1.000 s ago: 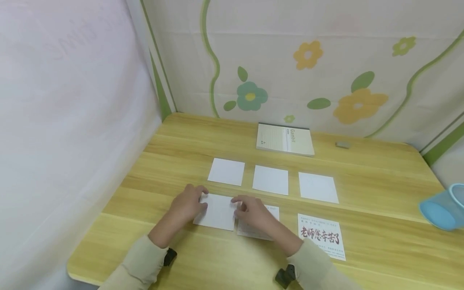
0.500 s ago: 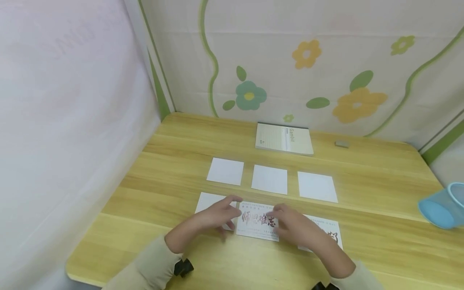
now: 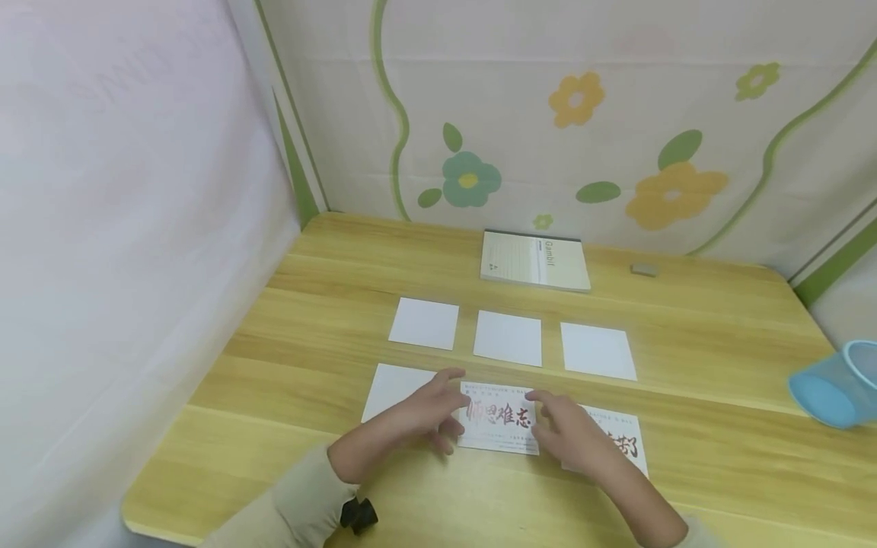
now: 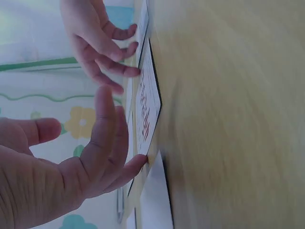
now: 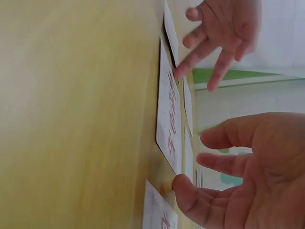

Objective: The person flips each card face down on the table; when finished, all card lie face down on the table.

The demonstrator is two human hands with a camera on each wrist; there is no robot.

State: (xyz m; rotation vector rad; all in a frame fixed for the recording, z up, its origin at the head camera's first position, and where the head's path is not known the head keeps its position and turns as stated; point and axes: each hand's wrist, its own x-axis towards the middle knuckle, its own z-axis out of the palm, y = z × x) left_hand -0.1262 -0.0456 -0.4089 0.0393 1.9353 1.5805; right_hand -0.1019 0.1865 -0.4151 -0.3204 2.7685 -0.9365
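Note:
A white card with red Chinese writing lies flat on the table, in the middle of the front row. At its left edge is my left hand, fingers spread; one fingertip meets the card's edge in the left wrist view. On the opposite side my right hand has its thumb close to or touching the right edge, its other fingers loosely bent. Beneath the left hand, a blank white card is partly covered. The right hand and forearm hide part of another red-lettered card.
Three blank white cards form a row farther back. Behind them lie a cream notepad and a small grey block. A blue translucent cup is at the right. Curtains border the wooden table.
Both hands have moved right from the blank card at front left to the middle lettered card. Over the last half second that card has slid slightly right.

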